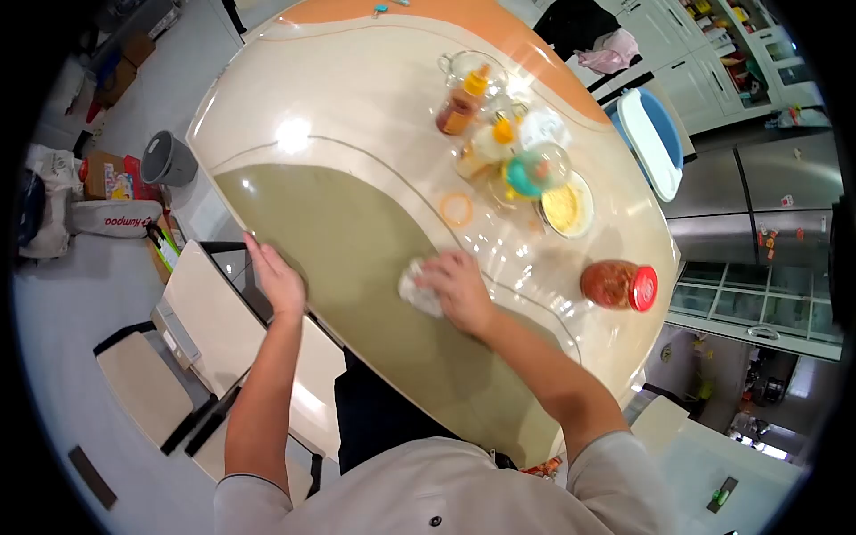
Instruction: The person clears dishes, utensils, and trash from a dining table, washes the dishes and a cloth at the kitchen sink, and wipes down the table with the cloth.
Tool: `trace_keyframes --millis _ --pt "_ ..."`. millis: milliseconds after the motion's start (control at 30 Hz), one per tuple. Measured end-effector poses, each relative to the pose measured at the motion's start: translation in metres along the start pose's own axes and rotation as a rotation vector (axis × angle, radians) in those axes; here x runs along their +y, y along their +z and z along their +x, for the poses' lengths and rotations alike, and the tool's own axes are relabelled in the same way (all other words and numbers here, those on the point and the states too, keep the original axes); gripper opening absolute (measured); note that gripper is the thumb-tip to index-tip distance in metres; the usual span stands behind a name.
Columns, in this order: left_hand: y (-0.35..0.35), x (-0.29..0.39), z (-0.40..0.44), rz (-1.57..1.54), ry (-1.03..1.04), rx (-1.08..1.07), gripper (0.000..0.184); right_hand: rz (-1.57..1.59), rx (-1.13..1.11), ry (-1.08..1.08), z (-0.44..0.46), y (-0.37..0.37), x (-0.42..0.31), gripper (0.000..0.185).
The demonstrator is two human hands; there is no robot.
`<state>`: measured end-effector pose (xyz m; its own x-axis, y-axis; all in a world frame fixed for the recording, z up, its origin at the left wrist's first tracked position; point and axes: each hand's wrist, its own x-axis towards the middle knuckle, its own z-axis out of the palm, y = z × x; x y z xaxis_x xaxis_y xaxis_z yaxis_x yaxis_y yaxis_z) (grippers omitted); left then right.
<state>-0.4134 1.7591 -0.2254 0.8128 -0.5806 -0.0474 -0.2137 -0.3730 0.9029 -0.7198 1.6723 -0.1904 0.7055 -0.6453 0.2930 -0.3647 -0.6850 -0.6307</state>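
Observation:
My right hand presses a crumpled white cloth or tissue onto the green part of the table, its fingers curled over it. At the table's left edge is my left hand, fingers stretched out along the rim and holding nothing. To the right of the cloth lies a jar with a red lid, its contents reddish. Beyond my right hand, an orange ring shows on the tabletop, with shiny spots beside it.
Farther back stand a yellow-capped bottle, another yellow-topped bottle, a clear-and-green container and a bowl of yellow food. A grey bin and a chair are at the left. A blue-and-white tub is at the right.

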Motion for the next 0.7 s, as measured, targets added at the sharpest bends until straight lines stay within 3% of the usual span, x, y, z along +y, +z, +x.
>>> trace_keyframes --millis 67,133,233,267,433,500,633,700 --pt "0.006 -0.009 -0.069 0.059 0.136 -0.008 0.058 0.004 -0.049 0.040 -0.083 -0.027 -0.023 0.040" --pt "0.014 0.006 -0.149 -0.061 -0.019 -0.050 0.059 0.005 -0.053 0.058 -0.145 -0.057 -0.030 0.039" --pt "0.021 0.002 -0.217 -0.129 0.002 -0.039 0.058 0.035 -0.096 0.138 -0.181 -0.070 -0.049 0.036" --pt "0.022 0.000 -0.222 -0.126 -0.003 -0.027 0.058 0.046 -0.118 0.180 -0.179 -0.074 -0.047 0.035" --pt "0.024 -0.005 -0.215 -0.135 0.035 -0.008 0.056 0.064 0.116 -0.144 -0.016 0.030 -0.066 0.027" --pt "0.031 -0.012 -0.213 -0.124 0.000 -0.017 0.056 0.029 -0.030 -0.144 0.025 0.066 -0.066 0.031" --pt "0.023 -0.009 -0.213 -0.244 -0.071 -0.024 0.057 0.042 -0.071 -0.172 -0.038 0.058 -0.069 0.030" --pt "0.022 -0.003 -0.214 -0.467 -0.123 -0.066 0.061 0.054 -0.121 -0.195 -0.109 0.036 -0.072 0.029"
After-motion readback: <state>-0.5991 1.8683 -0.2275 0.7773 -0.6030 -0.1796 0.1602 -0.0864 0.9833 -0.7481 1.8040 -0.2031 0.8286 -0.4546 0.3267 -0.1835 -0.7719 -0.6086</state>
